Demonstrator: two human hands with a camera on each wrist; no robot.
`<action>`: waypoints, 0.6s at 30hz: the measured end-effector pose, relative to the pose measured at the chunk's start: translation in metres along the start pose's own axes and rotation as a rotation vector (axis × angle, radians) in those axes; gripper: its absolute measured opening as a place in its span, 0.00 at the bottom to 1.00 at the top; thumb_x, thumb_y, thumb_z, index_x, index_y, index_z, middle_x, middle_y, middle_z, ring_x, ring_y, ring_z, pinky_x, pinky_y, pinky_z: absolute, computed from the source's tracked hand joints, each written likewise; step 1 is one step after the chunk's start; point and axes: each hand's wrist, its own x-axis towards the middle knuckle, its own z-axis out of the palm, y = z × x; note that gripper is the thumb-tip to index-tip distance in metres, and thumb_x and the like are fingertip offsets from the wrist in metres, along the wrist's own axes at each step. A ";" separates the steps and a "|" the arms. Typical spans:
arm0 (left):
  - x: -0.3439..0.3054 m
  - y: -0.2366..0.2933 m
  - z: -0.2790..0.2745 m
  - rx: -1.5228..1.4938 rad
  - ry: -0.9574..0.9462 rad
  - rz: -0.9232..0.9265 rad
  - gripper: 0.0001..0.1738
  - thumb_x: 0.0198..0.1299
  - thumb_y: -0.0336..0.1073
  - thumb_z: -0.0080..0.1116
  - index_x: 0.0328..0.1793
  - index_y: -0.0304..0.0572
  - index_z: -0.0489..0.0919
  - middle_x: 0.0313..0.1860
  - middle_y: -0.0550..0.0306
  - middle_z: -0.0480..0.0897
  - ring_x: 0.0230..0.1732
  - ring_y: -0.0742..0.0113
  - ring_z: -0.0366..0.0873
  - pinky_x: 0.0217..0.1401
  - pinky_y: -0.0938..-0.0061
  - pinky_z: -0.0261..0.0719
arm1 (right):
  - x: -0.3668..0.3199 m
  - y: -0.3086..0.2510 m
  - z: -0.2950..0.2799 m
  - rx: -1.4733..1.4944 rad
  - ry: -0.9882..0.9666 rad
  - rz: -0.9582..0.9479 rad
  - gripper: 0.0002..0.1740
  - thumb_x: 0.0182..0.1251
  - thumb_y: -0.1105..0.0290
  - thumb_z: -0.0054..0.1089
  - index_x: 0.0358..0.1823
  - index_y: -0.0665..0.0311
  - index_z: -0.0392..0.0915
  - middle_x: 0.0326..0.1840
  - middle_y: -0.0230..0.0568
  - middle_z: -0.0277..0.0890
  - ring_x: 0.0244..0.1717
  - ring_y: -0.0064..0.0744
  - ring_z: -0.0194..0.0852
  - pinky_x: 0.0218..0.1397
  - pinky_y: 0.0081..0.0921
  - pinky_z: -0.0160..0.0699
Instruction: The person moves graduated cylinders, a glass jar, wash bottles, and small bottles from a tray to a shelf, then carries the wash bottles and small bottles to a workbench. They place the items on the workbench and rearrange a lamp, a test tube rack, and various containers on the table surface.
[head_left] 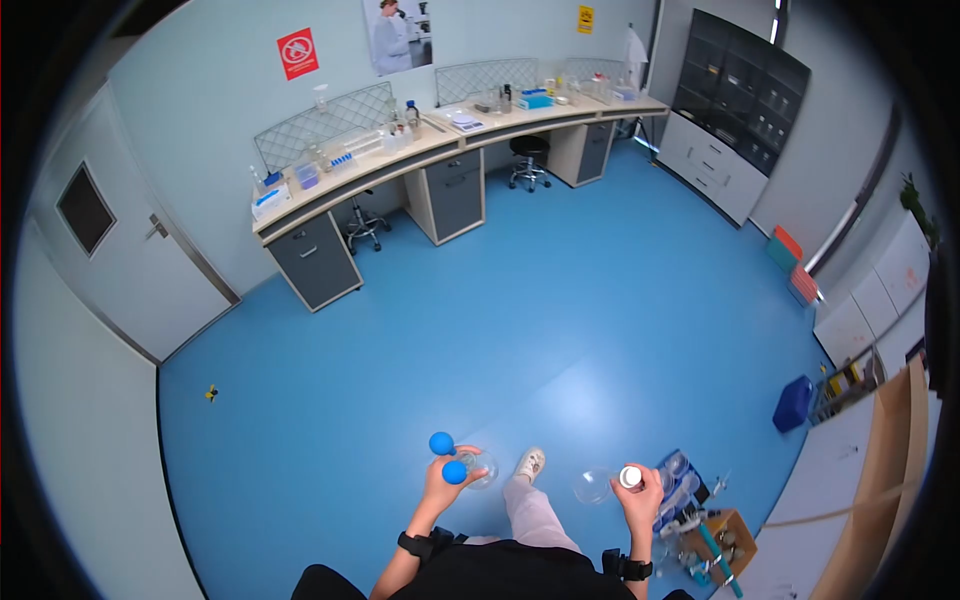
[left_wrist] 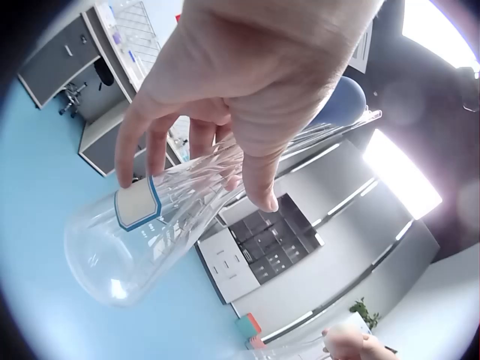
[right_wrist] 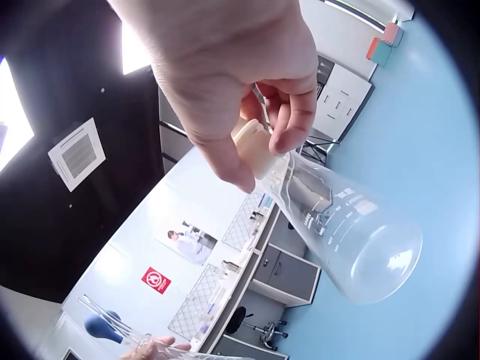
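My left hand (head_left: 438, 488) grips a clear conical flask (left_wrist: 120, 251) round its neck, fingers on one side and thumb on the other. The flask has a blue-edged label. Thin glass tubes lie in its neck and stick out past the hand; two blue bulbs (head_left: 441, 443) (head_left: 455, 472) show beside this hand. My right hand (right_wrist: 232, 60) pinches the pale stopper (right_wrist: 255, 148) at the mouth of another clear conical flask (right_wrist: 352, 244), which hangs tilted. From above, the stopper looks white, between the fingers of the right hand (head_left: 643, 497). Both flasks are held above the floor, apart.
On the right, by my right arm, stand a blue crate (head_left: 675, 467) of glassware and a cardboard box (head_left: 740, 535). A long bench (head_left: 370, 165) with labware, two stools and a dark glass-fronted cabinet (head_left: 735, 85) line the far wall. Blue floor (head_left: 480, 300) lies between.
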 end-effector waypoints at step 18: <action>0.307 0.012 -0.056 0.054 0.244 -0.117 0.14 0.43 0.36 0.66 0.35 0.39 0.77 0.41 0.62 0.78 0.38 0.67 0.75 0.43 0.75 0.71 | 0.368 -0.071 0.218 0.062 -0.266 -0.214 0.21 0.35 0.76 0.69 0.38 0.61 0.78 0.24 0.30 0.59 0.19 0.18 0.59 0.24 0.16 0.64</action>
